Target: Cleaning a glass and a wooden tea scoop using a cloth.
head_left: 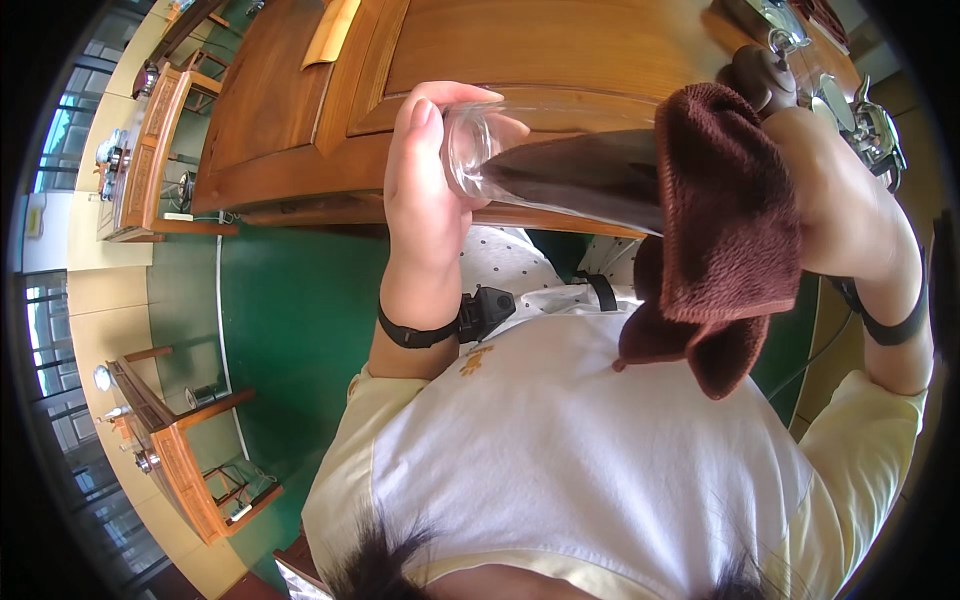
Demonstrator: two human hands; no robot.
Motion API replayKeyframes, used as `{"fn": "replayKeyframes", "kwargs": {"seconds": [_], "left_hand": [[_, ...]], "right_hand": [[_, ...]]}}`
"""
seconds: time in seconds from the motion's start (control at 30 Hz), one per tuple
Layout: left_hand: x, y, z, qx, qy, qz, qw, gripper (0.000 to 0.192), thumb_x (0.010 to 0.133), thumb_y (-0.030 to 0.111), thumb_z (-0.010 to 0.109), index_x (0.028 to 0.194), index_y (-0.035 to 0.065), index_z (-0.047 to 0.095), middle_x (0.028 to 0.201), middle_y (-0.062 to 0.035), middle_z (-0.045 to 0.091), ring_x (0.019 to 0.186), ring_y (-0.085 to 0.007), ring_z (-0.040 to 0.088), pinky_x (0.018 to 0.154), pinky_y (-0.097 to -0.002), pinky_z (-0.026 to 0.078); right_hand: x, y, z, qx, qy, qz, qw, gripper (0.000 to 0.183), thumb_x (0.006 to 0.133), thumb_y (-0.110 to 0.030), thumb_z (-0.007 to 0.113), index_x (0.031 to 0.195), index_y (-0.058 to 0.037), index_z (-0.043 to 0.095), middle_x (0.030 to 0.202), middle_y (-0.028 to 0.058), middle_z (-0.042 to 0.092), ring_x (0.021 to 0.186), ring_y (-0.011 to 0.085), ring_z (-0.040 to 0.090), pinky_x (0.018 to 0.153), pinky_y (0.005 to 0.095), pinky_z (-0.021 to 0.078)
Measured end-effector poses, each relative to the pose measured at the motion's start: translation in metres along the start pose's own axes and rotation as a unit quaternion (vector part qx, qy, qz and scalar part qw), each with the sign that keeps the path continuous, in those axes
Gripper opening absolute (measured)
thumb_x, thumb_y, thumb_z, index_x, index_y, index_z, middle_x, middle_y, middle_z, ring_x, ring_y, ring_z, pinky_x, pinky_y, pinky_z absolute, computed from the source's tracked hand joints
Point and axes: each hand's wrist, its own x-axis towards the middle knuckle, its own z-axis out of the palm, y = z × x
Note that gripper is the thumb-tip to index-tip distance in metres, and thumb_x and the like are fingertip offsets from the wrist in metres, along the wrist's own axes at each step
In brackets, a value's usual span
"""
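A clear glass tumbler (555,161) lies nearly level above the wooden table's near edge. Around its thick base curl the fingers and thumb of my left hand (424,154). The other end of the glass is hidden by a dark brown towel (731,202), which hangs in folds before my chest. My right hand (836,180) grips that towel from the far right; its fingers are mostly hidden and the hand is slightly blurred. A dark brown mass shows within the outline of the glass; I cannot tell whether it is towel inside or seen through the wall.
Before me stands a panelled wooden table (525,45) bearing a bamboo piece (330,30). At its right are a dark clay teapot (765,75) and a shiny metal kettle (877,135). Other carved wooden tables (150,150) stand on the left beyond the green floor (300,285).
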Motion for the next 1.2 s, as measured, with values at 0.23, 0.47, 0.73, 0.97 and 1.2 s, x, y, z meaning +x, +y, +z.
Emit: {"fn": "replayKeyframes", "kwargs": {"seconds": [0.23, 0.47, 0.73, 0.97, 1.2], "left_hand": [[-0.006, 0.003, 0.005, -0.035, 0.065, -0.023, 0.997, 0.041, 0.092, 0.036, 0.031, 0.103, 0.0015, 0.050, 0.082, -0.0101, 0.060, 0.052, -0.0156, 0.054, 0.042, -0.0243, 0.038], [-0.008, -0.007, 0.003, -0.073, 0.020, -0.088, 0.993, 0.042, 0.092, 0.042, 0.033, 0.105, 0.0050, 0.049, 0.080, -0.0048, 0.058, 0.040, -0.0114, 0.043, 0.035, -0.0218, 0.020], [0.000, 0.003, -0.001, -0.052, -0.030, 0.029, 0.998, 0.040, 0.095, 0.033, 0.029, 0.103, -0.0004, 0.049, 0.085, -0.0142, 0.062, 0.075, -0.0182, 0.061, 0.067, -0.0275, 0.050], [-0.003, 0.004, 0.007, 0.021, 0.032, 0.005, 0.999, 0.036, 0.093, 0.031, 0.031, 0.102, 0.0029, 0.051, 0.081, -0.0107, 0.063, 0.063, -0.0123, 0.057, 0.050, -0.0211, 0.042], [-0.012, -0.004, 0.006, -0.065, 0.039, -0.067, 0.995, 0.036, 0.093, 0.035, 0.032, 0.103, 0.0055, 0.051, 0.065, -0.0048, 0.056, 0.043, -0.0078, 0.041, 0.039, -0.0219, 0.025]], "right_hand": [[0.003, -0.019, 0.012, -0.150, 0.096, 0.065, 0.982, 0.032, 0.056, -0.014, 0.072, 0.081, 0.0021, 0.060, 0.073, 0.0139, 0.059, 0.063, 0.0351, 0.056, 0.056, 0.0394, 0.0434], [0.008, -0.019, 0.030, -0.027, 0.265, 0.070, 0.961, 0.029, 0.062, -0.013, 0.072, 0.086, 0.0007, 0.061, 0.079, 0.0129, 0.062, 0.069, 0.0317, 0.059, 0.064, 0.0356, 0.0473], [0.008, -0.012, 0.042, 0.372, 0.241, 0.015, 0.896, 0.009, 0.077, -0.005, 0.064, 0.083, 0.0013, 0.061, 0.078, 0.0162, 0.063, 0.069, 0.0323, 0.059, 0.063, 0.0318, 0.0467], [-0.001, -0.013, 0.018, -0.035, 0.083, 0.032, 0.995, 0.023, 0.061, -0.011, 0.071, 0.076, 0.0013, 0.059, 0.073, 0.0134, 0.060, 0.066, 0.0344, 0.057, 0.058, 0.0392, 0.0445], [0.000, -0.016, 0.019, -0.198, 0.180, 0.029, 0.963, 0.029, 0.052, -0.015, 0.072, 0.074, -0.0017, 0.060, 0.067, 0.0102, 0.056, 0.060, 0.0294, 0.056, 0.053, 0.0363, 0.0432]]}}
